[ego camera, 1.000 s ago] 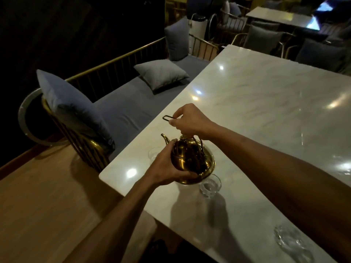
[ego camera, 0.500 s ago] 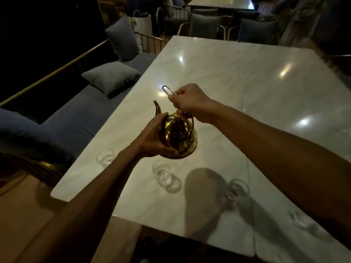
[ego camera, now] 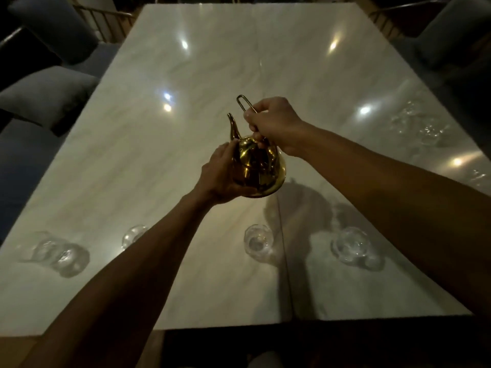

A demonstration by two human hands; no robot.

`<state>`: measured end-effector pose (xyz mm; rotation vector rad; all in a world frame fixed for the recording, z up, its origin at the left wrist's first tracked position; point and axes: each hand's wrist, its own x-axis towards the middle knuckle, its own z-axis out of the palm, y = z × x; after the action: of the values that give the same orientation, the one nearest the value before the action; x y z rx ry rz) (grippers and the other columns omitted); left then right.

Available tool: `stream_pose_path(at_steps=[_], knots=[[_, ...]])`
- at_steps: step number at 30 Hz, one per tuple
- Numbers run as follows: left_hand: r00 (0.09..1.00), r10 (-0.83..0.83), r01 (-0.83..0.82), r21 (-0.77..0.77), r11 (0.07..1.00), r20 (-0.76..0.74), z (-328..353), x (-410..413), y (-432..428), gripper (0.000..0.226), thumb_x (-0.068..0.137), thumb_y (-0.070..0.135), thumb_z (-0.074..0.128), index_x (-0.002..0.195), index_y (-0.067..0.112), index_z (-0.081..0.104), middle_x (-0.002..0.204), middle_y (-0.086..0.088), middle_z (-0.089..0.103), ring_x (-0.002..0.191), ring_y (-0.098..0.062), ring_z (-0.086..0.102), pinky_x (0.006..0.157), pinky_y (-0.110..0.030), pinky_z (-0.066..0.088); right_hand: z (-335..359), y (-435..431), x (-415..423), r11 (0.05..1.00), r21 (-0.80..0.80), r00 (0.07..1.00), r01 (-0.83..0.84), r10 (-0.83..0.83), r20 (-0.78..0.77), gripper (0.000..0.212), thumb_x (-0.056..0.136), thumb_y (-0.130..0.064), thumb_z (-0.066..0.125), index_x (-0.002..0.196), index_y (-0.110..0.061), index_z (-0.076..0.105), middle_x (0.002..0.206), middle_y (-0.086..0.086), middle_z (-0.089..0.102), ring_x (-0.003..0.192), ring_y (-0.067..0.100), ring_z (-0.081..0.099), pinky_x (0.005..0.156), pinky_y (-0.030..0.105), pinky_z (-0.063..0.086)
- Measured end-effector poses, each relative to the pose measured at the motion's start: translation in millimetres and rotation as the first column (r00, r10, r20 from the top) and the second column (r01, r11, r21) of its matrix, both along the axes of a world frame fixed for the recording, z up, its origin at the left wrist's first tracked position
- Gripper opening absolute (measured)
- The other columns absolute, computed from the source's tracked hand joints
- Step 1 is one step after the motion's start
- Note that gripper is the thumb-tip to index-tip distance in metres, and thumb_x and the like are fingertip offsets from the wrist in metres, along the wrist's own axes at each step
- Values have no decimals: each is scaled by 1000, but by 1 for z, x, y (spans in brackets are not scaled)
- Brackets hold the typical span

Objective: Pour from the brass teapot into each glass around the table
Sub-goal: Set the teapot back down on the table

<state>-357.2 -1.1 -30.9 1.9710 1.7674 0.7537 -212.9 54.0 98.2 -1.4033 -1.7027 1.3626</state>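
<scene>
The brass teapot (ego camera: 259,168) hangs upright above the middle of the white marble table (ego camera: 239,62), its spout pointing away from me. My right hand (ego camera: 273,126) grips its wire handle from above. My left hand (ego camera: 221,173) cups the pot's left side and bottom. Several clear glasses stand along the near edge: one at the far left (ego camera: 57,252), one partly behind my left forearm (ego camera: 134,233), one below the pot (ego camera: 257,241) and one to the right (ego camera: 350,245). More glasses (ego camera: 422,126) blur at the right edge.
Grey cushions (ego camera: 45,94) and a brass-railed bench line the table's left side. A padded chair (ego camera: 457,35) stands at the far right. The table's near edge (ego camera: 292,321) ends just in front of me, over a dark floor.
The view has swung right to face the table squarely. The teapot, held in both hands, has moved from the left corner glasses to above the table's middle and stays upright.
</scene>
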Motion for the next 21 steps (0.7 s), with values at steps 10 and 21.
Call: stream_pose_path(at_steps=[10,21], knots=[[989,-145,140,-152,978,-25,-65,94,63,121,48,76,73,149,29,26,146,3,43,132,-22,43,96,-53,49,-75,46,98,981,-68,983,183,-183,3,11,94,-14,56,99,-8,64,76,5,57,54,10,52,47,23,45],[975,-221,214,-255,943,2,-98,137,88,122,43,70,67,148,29,22,146,1,41,133,-24,43,98,-55,48,-129,67,140,952,-86,955,295,-297,-13,16,93,-18,60,107,-11,63,84,3,57,58,11,54,46,21,45]])
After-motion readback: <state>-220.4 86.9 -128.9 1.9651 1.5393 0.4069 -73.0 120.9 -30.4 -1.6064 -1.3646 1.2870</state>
